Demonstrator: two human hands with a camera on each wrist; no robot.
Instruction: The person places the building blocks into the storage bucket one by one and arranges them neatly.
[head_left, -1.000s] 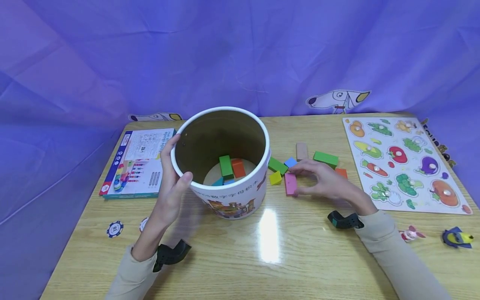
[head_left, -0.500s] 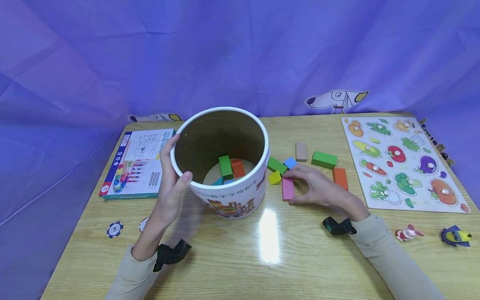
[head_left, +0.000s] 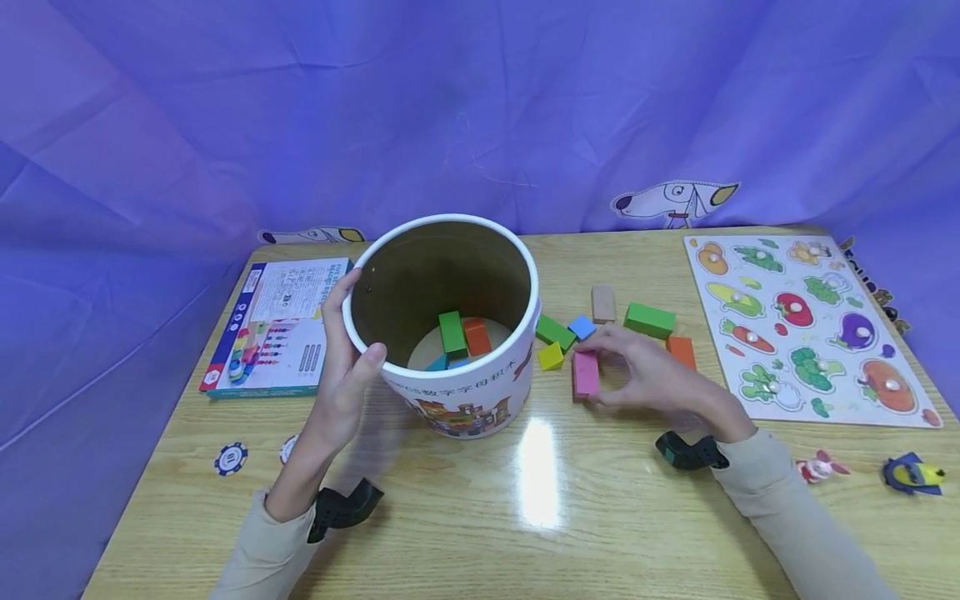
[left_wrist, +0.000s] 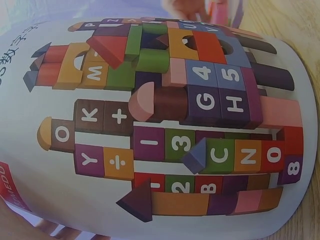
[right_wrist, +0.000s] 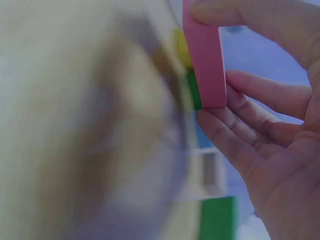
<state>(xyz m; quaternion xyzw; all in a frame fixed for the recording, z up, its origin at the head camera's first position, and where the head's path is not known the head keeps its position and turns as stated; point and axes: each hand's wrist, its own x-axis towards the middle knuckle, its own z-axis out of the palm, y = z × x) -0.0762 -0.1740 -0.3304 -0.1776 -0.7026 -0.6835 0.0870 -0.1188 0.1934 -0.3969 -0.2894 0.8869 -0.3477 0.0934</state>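
Note:
In the head view my left hand [head_left: 341, 396] grips the rim of a large white bucket [head_left: 517, 387], thumb on the near side. Inside the bucket lie a green block [head_left: 452, 335], an orange block [head_left: 477, 337] and bluish blocks [head_left: 459, 363]. My right hand [head_left: 648, 375] pinches a pink rectangular block [head_left: 587, 377] at its two ends, to the right of the bucket. The right wrist view shows thumb and fingertips on this pink block [right_wrist: 207, 65]. The left wrist view is filled by the bucket's printed side [left_wrist: 160, 115].
Near the pink block lie a yellow block [head_left: 551, 357], green blocks [head_left: 555, 332], a blue block [head_left: 582, 327], a tan block [head_left: 603, 304] and an orange block [head_left: 682, 352]. A vegetable puzzle board [head_left: 810, 333] lies right, a box [head_left: 277, 333] left. Small figurines [head_left: 823, 467] and chips [head_left: 231, 458] lie nearer.
My right hand shifted the pink block slightly left and nearer, then back right; the block now looks tilted or slightly raised. The left hand and bucket stay put.

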